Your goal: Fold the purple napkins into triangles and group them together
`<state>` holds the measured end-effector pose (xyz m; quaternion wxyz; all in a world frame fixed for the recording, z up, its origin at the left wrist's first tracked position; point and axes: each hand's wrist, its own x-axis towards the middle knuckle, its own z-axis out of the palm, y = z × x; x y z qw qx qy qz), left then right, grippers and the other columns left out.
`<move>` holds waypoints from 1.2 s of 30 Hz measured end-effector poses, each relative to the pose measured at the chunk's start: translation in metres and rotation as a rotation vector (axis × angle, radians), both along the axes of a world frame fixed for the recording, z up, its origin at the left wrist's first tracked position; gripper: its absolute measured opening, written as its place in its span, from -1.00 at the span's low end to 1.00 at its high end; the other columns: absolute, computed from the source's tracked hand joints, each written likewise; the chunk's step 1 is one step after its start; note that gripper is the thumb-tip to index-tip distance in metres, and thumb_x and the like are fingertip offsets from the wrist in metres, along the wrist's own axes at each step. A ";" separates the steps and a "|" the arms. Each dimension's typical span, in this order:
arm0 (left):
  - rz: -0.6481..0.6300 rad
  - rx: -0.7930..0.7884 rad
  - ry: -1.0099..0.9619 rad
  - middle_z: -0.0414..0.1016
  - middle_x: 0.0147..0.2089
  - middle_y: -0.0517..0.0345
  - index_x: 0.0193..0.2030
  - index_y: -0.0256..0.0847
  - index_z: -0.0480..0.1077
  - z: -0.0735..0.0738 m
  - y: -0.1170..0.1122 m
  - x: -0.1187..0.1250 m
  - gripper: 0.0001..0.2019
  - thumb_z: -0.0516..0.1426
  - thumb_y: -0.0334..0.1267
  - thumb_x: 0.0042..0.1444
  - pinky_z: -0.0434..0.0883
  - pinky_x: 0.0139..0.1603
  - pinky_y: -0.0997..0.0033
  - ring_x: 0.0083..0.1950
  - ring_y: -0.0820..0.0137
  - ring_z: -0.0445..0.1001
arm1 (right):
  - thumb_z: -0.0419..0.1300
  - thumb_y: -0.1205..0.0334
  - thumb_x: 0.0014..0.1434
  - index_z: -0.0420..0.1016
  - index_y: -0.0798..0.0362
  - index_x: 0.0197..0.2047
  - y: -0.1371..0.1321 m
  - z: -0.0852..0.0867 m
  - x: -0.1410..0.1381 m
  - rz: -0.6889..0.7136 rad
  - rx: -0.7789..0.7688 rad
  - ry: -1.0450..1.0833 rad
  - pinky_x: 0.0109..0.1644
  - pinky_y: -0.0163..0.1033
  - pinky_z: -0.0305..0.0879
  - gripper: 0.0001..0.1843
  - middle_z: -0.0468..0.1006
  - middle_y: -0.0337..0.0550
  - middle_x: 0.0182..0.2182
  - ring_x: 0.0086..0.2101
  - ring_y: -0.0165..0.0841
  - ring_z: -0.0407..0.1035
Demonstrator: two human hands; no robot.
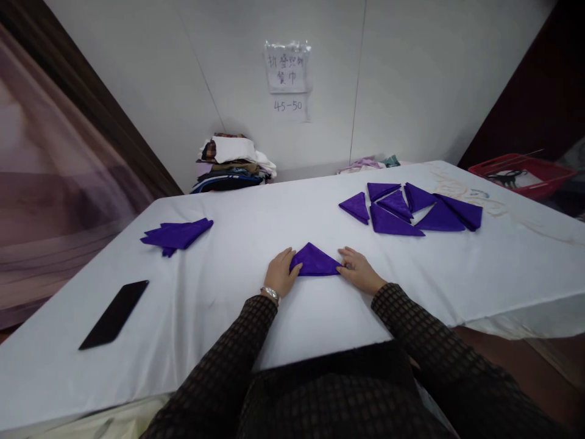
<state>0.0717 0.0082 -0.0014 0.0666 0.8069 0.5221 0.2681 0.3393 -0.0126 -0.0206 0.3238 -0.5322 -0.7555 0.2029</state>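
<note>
A purple napkin [315, 261] folded into a triangle lies flat on the white tablecloth [247, 305] in front of me. My left hand [281, 272] pinches its left corner, thumb on top of the cloth. My right hand [358, 268] pinches its right corner with curled fingers. Both hands rest on the table. A silver bracelet sits on my left wrist.
Several folded purple triangles [411, 210] lie at the back right. A pile of unfolded purple napkins [177, 235] sits at the left. A black phone [114, 314] lies near the left front edge. Stacked clothes [233, 163] stand by the wall; a red basket [525, 174] is far right.
</note>
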 end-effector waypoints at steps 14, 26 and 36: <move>0.012 0.025 0.049 0.45 0.06 -0.02 0.05 -0.18 0.36 -0.016 -0.015 -0.031 -0.64 0.03 -0.11 0.16 0.30 0.15 0.00 0.13 0.19 0.35 | 0.14 0.08 0.09 0.38 0.01 -0.22 -0.014 0.013 -0.008 -0.019 -0.160 0.273 -0.39 -0.28 0.19 -0.77 0.44 -0.31 -0.49 -0.49 -0.39 0.29; 0.147 -0.112 -0.064 0.52 -0.21 0.13 -0.18 -0.08 0.49 0.000 -0.026 -0.052 -0.79 0.07 -0.27 0.08 0.38 -0.01 0.25 -0.10 0.30 0.42 | 0.04 0.13 0.15 0.36 -0.06 -0.02 -0.019 0.028 -0.008 0.081 -0.120 -0.113 -0.43 -0.28 0.09 -0.68 0.43 -0.31 -0.54 -0.51 -0.36 0.31; 0.192 -0.184 -0.084 0.48 -0.33 0.15 -0.27 -0.13 0.50 0.001 -0.026 -0.054 -0.83 0.08 -0.27 0.08 0.36 -0.13 0.32 -0.22 0.34 0.42 | 0.02 0.11 0.18 0.41 -0.04 -0.01 -0.021 0.028 -0.006 0.085 -0.080 -0.153 -0.35 -0.25 0.22 -0.66 0.54 -0.23 -0.41 -0.42 -0.30 0.39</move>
